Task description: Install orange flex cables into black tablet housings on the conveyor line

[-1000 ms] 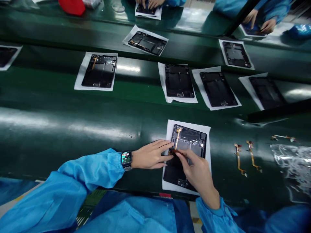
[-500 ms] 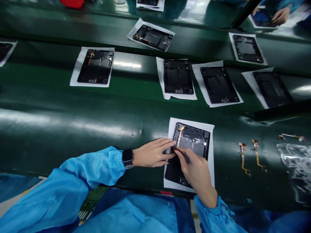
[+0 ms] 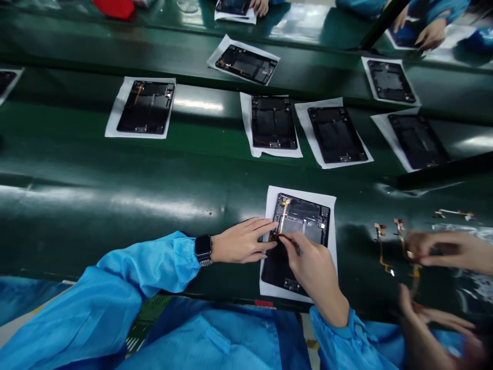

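A black tablet back housing [image 3: 278,264] lies on a white sheet [image 3: 330,226] at the table's front edge. An orange flex cable [image 3: 282,220] runs down the housing's upper left part. My left hand [image 3: 244,241] rests over the housing's left edge with its fingers spread, open. Thumb and forefinger of my right hand [image 3: 310,259] are closed in a pinch on the lower, dark reddish end of the flex cable. My fingers partly hide that end.
A co-worker's hands [image 3: 442,249] reach in at the right, blurred, near loose flex cables [image 3: 381,249] and a clear plastic bag [image 3: 477,288]. More housings [image 3: 273,123] on white sheets lie on the conveyor beyond. A dark bar [image 3: 447,172] juts in from the right.
A co-worker's hands have come in at the right, over the loose flex cables. Several housings beyond have shifted slightly left in view. My own hands have barely moved.
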The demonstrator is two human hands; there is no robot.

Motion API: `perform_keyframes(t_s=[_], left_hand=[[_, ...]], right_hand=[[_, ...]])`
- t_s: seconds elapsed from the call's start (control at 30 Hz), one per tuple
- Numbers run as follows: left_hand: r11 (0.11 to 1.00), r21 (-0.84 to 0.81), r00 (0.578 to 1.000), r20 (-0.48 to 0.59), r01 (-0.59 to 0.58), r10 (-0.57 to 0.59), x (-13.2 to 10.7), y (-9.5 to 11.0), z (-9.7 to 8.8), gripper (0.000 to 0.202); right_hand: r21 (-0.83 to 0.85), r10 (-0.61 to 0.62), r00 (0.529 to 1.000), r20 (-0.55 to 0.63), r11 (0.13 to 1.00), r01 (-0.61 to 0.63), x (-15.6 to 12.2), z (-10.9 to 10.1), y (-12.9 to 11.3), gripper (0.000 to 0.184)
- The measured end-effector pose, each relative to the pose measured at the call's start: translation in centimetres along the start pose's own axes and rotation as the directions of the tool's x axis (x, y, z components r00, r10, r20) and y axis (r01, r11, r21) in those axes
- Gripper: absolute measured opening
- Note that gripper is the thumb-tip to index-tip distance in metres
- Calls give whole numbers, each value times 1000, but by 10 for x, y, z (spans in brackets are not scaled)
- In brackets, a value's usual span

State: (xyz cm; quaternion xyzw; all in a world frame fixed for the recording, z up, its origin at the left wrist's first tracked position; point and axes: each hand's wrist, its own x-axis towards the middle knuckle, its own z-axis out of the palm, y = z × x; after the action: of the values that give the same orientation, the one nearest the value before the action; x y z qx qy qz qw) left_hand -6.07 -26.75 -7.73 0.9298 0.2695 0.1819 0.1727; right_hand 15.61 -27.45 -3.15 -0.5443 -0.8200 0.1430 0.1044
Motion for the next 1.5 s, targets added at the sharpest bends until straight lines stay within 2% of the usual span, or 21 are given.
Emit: perform_keyframes(t_s=[0.2,0.3,0.37,0.43,0.47,0.53,0.6,0.63,0.67,0.73,0.8,0.87,0.97,1.03,1.2,1.3,1.4,1.47,1.5], left_hand=[[1000,3,1000,20,7,-7,2,-1,3,40],[1000,8,999,43,1,-1,1,0,0,43],[1000,-6,998,57,-16,17,0,0,-7,42],[1000,-29,999,37,-1,2,4,-4,-16,38],[999,-37,1000,8,31,-30,10,-8,-21,35],[989,-30,986,-74,145,-147,28,-19,-30,33],[959,12,955,-100,284,-281,54,-33,-35,34],[937,42,937,-73,346,-343,69,-40,-36,36],[915,71,918,-34,396,-395,83,-48,-36,37],[886,111,888,53,450,-457,108,-61,-35,35],[879,118,875,102,461,-473,123,-70,-32,25],[879,115,871,125,463,-475,129,-75,-30,13],[875,118,866,127,470,-483,125,-78,-29,7],[877,118,871,115,466,-478,121,-78,-28,7],[882,110,879,90,458,-468,118,-75,-24,9],[884,111,882,87,454,-463,116,-75,-25,9],[882,131,884,69,452,-463,103,-85,-39,12],[855,158,864,14,495,-503,86,-103,-62,16],[831,170,845,-26,530,-533,75,-115,-78,18]], right_hand=[[-114,-29,998,60,993,35,11,8,-14,24],[-112,-42,996,75,992,50,14,8,-18,24],[-30,-13,999,44,999,15,12,5,-12,24],[183,75,997,-34,981,-67,8,0,3,21],[332,145,986,-80,937,-111,5,-2,13,20],[620,315,939,-139,767,-165,0,-6,35,18],[779,438,888,-138,602,-175,-4,-7,54,20],[804,457,881,-122,566,-182,-5,-7,61,21],[798,445,890,-99,570,-196,-5,-7,65,23],[696,332,942,-53,689,-204,-5,-5,63,28],[475,157,988,14,868,-145,-3,-3,51,35],[178,27,993,118,983,-48,1,1,33,44],[-164,20,966,257,986,23,8,8,8,53],[-241,45,955,292,970,28,11,11,-1,53],[-232,74,940,333,973,6,16,11,-4,55],[-143,34,939,341,990,16,18,10,0,58],[122,-24,966,259,992,-8,11,5,15,57],[391,2,992,125,919,-51,-1,-1,35,48],[507,59,995,75,857,-89,-9,-5,48,45]])
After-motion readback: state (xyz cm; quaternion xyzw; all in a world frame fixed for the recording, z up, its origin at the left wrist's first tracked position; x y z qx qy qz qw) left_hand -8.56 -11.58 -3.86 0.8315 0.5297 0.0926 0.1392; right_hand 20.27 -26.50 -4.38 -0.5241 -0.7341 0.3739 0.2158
